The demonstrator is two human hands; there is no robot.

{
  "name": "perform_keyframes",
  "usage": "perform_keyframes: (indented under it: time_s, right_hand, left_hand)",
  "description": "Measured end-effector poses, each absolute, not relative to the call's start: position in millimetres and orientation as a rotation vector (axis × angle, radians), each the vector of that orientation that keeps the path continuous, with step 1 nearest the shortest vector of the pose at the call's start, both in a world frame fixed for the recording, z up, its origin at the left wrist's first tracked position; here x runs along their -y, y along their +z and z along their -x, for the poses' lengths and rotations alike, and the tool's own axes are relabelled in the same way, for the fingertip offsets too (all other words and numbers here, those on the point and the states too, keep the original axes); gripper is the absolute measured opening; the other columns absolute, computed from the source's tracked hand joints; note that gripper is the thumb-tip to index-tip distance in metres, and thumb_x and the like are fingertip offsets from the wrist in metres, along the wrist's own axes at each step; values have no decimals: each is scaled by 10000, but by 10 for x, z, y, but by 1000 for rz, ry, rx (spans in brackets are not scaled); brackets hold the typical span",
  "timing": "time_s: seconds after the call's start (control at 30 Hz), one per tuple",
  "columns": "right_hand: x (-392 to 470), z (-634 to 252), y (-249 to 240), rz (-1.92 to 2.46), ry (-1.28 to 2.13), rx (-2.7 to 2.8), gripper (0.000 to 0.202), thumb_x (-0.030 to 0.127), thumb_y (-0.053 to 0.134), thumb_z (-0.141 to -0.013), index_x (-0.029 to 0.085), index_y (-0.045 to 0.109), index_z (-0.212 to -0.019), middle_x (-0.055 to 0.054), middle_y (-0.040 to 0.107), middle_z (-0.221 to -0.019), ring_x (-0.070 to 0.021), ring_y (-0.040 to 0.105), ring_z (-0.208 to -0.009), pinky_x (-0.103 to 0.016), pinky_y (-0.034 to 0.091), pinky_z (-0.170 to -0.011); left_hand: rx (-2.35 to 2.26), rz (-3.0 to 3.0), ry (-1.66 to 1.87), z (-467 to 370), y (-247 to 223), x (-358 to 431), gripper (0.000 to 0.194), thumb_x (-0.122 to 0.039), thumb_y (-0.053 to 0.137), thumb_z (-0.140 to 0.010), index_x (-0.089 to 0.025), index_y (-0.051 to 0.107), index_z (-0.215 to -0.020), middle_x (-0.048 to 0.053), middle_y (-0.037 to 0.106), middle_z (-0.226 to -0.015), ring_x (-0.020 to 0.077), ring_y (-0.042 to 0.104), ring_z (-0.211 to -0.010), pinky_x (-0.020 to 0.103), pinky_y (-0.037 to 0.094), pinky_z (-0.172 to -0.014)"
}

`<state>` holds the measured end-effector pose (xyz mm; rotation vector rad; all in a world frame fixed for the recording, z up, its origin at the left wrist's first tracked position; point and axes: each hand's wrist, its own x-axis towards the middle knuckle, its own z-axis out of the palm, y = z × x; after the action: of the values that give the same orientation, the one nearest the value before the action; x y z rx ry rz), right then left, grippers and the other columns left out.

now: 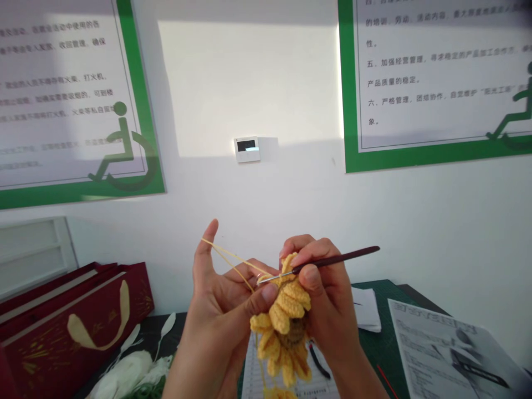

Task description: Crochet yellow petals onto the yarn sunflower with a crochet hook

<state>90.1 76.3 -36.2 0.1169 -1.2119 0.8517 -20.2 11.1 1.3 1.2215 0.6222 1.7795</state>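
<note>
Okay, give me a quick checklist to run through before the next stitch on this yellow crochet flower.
1. Yarn strand taut over the left hand index finger: ok.
2. Crochet hook held in the right hand, tip at the work: ok.
3. Yellow flower pinched by the left thumb, petals hanging free: ok.
4. Loop seated on the hook tip: cannot tell, too small.
5. Yarn supply free of tangles: cannot tell, out of view.
6. Printed sheet on the green mat within sight: ok.
</note>
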Motion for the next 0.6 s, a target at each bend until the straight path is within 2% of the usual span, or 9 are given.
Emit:
perform_keyframes:
  time_s: [0.13, 0.27, 0.33, 0.4, 0.43, 0.5, 0.57, 0.6]
  right_hand:
    - [-754, -879, -367, -123, 855, 1166, 134, 371, 636, -1038, 258, 661, -971, -18, 620, -984, -152, 590, -829, -285, 493, -723]
    - [-731, -877, -360, -179, 879, 1157, 112, 357, 643, -1037, 259, 654, -983, -12, 643, -936, -153, 615, -827, -279, 499, -718]
    - [-726, -888, -353, -191, 910, 1174, 110, 352, 653, -1032, 255, 655, -980, -10, 647, -928, -149, 615, -819, -271, 489, -706]
    - [-729, -900, -348, -201, 971, 1207, 122, 359, 666, -1021, 250, 651, -968, -9, 645, -908, -147, 598, -792, -264, 471, -681]
    - [-733, -905, -346, -201, 1010, 1228, 134, 365, 672, -1015, 247, 647, -958, -8, 643, -894, -145, 584, -770, -261, 460, -664]
    - [-746, -913, -343, -192, 1073, 1261, 162, 388, 677, -1006, 247, 635, -939, -3, 639, -872, -143, 558, -733, -259, 438, -638]
    - [-759, -924, -338, -179, 1114, 1291, 192, 420, 677, -999, 252, 620, -924, 1, 637, -858, -145, 545, -713, -262, 430, -628]
    - [-764, -933, -334, -176, 1131, 1302, 209, 439, 676, -995, 256, 611, -919, 2, 636, -852, -147, 541, -704, -265, 427, -620]
  left_hand:
    - [-647, -1231, 1816, 163, 6, -89, 1154, -94, 860, -826, -511, 178, -1658, -15, 760, -770, 183, 734, -711, 354, 636, -762]
    - [-601, -1265, 1795, 157, 7, -44, 1129, -105, 865, -811, -519, 231, -1648, -1, 762, -796, 205, 723, -734, 344, 617, -748]
    - [-575, -1235, 1833, 186, 16, -54, 930, -205, 820, -885, -495, 341, -1627, 18, 768, -846, 212, 711, -787, 342, 603, -782]
    - [-584, -1126, 1935, 240, 33, -105, 638, -307, 710, -988, -449, 492, -1570, 26, 761, -866, 194, 678, -837, 318, 576, -857]
    - [-552, -1088, 1971, 274, 42, -144, 608, -254, 760, -946, -431, 583, -1500, 2, 737, -805, 180, 648, -757, 295, 573, -801]
    - [-480, -971, 2100, 343, 60, -226, 531, -155, 814, -875, -340, 710, -1362, -20, 664, -778, 156, 606, -767, 244, 544, -778]
    - [-348, -934, 2099, 404, 68, -291, 317, -318, 783, -905, -282, 778, -1220, -1, 618, -810, 155, 584, -802, 244, 537, -767]
    - [-284, -959, 2095, 431, 65, -314, 204, -417, 735, -932, -283, 812, -1065, 2, 572, -787, 165, 567, -806, 258, 531, -750]
